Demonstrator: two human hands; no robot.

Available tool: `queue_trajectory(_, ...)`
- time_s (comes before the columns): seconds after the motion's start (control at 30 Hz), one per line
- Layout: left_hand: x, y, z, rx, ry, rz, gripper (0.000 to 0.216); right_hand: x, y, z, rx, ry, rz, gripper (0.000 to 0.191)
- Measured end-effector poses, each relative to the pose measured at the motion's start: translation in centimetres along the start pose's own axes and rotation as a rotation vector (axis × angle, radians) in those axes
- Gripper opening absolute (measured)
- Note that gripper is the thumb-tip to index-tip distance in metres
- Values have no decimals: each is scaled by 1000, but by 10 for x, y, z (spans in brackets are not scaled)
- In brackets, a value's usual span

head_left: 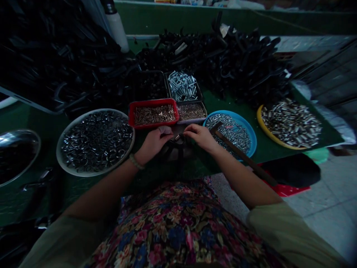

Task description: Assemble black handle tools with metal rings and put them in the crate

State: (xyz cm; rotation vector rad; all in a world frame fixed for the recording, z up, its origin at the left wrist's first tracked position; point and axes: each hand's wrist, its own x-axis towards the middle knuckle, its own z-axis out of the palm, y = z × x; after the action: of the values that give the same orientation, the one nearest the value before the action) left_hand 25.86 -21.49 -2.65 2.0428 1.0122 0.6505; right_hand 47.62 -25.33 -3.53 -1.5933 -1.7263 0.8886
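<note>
Both my hands meet over a small dark part (178, 140) at the table's front edge. My left hand (154, 143) is curled, fingertips pinched on the part's left side. My right hand (199, 136) is also closed, pinching the same part from the right. A small shiny piece glints between the fingertips. A bead bracelet (135, 162) circles my left wrist. Just beyond the hands sits a red tray (153, 113) of thin metal pins.
A grey round tray of metal rings (96, 140) lies at left. A blue dish (232, 131) with a hammer (240, 153) across it and a yellow dish of cylinders (290, 123) lie at right. Small bins (182, 86) and black part heaps (237, 59) stand behind.
</note>
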Motion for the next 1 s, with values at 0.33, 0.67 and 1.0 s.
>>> queue_trajectory(0.33, -23, -3, 27, 609, -48, 172, 22, 2, 0, 3, -7, 33, -18, 17)
queue_trajectory(0.67, -35, 9, 24, 785, -151, 229, 21, 7, -1, 14, -239, 36, -172, 14)
queue_trajectory(1.0, -48, 10, 23, 706, -187, 163, 28, 3, 1, 25, -688, -60, -269, 22)
